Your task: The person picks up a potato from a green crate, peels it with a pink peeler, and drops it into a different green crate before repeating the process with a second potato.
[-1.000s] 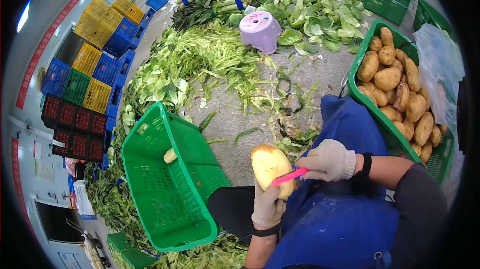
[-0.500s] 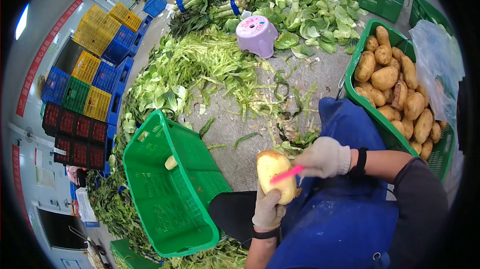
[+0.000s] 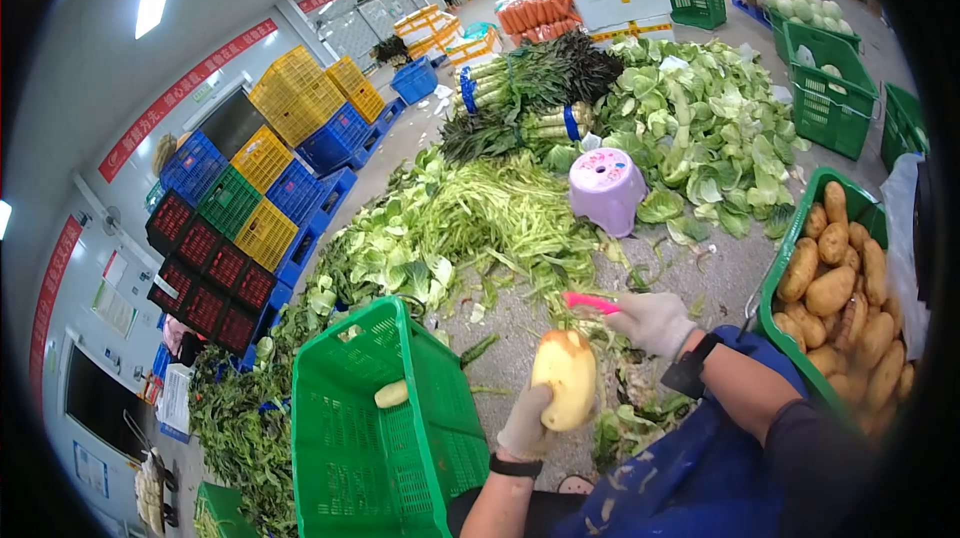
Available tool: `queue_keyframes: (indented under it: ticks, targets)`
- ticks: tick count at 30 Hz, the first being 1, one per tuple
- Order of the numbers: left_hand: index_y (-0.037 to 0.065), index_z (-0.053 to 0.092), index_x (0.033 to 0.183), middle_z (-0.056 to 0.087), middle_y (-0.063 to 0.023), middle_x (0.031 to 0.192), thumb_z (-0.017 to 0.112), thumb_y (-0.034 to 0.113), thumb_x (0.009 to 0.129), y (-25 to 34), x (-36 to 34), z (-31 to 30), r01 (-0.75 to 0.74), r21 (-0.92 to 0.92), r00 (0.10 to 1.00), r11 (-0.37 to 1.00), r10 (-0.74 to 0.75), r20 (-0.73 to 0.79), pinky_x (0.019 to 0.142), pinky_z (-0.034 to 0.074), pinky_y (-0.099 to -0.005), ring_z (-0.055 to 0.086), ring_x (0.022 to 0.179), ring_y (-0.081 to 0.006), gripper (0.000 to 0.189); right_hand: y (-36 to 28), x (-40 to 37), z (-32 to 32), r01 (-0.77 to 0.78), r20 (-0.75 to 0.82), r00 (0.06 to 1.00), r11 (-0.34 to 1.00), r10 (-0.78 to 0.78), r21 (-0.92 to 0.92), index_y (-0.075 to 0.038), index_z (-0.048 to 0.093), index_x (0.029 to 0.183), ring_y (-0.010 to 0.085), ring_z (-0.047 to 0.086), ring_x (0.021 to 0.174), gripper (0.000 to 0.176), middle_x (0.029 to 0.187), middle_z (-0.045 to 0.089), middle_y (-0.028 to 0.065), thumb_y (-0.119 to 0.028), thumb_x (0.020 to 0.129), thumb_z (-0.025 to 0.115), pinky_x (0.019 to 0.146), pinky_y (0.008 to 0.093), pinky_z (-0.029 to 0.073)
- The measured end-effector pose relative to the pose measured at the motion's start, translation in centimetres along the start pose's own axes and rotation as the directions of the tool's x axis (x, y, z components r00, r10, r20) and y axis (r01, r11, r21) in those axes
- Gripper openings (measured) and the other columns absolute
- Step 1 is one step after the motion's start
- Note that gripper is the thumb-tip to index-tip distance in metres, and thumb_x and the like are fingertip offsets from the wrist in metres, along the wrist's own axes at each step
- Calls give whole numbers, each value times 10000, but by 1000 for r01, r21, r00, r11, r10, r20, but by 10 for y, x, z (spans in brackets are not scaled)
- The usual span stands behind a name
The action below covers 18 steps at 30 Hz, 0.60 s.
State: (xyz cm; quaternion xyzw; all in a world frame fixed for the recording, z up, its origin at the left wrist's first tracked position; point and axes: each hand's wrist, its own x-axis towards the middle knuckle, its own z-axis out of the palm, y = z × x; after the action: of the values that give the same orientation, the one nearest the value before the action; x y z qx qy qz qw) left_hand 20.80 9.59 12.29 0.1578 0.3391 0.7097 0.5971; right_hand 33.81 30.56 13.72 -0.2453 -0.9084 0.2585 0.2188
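A large, mostly peeled potato is gripped in my gloved left hand, with some brown skin at its top end. My gloved right hand is closed around a pink peeler, held just above and to the right of the potato, not touching it. To the left stands a green crate with one peeled potato inside. Unpeeled potatoes fill another green crate at the right.
A purple stool stands ahead among leaf piles and stalk trimmings. Stacked crates line the left wall. More green crates stand at the upper right. A plastic bag hangs by the potatoes.
The view has tilted up, showing more of the room. My right hand with the peeler has lifted off the potato, which my left hand still holds.
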Motion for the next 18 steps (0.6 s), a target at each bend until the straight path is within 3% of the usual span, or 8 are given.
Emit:
queue_keyframes:
  ticks: [3,4,7,11,12,14,15,18]
  targets:
    - [36,351,1371,549,-173,1222,576,385,826,-10,9,-16,-36,92,993,995,47,-113,844,528,-495,607,1023,-332,685,8,-14,17,167,-169,977,962,-132,217,-144,636,833,322,612,618,323,661,595,118,-454,872,555,539,414,468]
    - [39,359,1361,555,-177,1199,532,375,852,-14,10,-24,25,78,986,997,-11,-165,803,539,-502,613,991,-337,634,2,-17,17,271,-6,962,951,-273,151,-142,620,817,329,610,625,354,660,592,120,-480,878,536,538,421,467]
    - [39,376,1344,571,-175,1151,507,377,872,-22,16,-27,72,31,952,997,-59,-302,765,542,-507,622,952,-336,594,18,-5,46,163,164,973,986,-164,19,-136,600,792,335,608,627,371,657,594,121,-486,886,522,540,423,468]
    - [52,370,1348,574,-162,1131,514,378,869,-29,29,-40,53,70,962,996,-32,-272,741,553,-490,629,926,-319,597,9,-8,39,303,202,927,948,-316,94,-135,591,820,339,613,636,378,650,597,116,-488,907,487,548,422,475]
    - [52,370,1348,574,-162,1131,514,378,869,-30,27,-41,65,67,960,996,-44,-277,741,553,-490,629,926,-319,597,14,-4,41,291,206,930,952,-306,99,-135,591,820,339,613,636,378,650,597,116,-488,907,487,548,422,475]
    - [60,357,1358,558,-149,1164,559,384,833,-31,23,-42,101,62,972,993,-85,-221,755,561,-473,625,941,-303,649,27,9,43,-64,319,943,991,99,-116,-141,602,876,340,619,662,355,677,603,122,-482,901,502,574,416,485]
    - [60,357,1358,558,-149,1164,559,384,833,-31,23,-38,107,67,972,992,-91,-218,755,561,-473,625,941,-303,649,27,5,40,-71,313,944,991,104,-115,-141,602,876,340,619,662,355,677,603,122,-482,901,502,574,416,485]
    - [52,358,1363,537,-119,1220,636,271,798,-30,21,-30,74,8,985,997,-72,-158,818,553,-386,594,1046,-264,666,21,-10,35,234,204,941,955,-270,184,-138,613,917,332,630,718,379,760,629,131,-497,898,493,624,420,494]
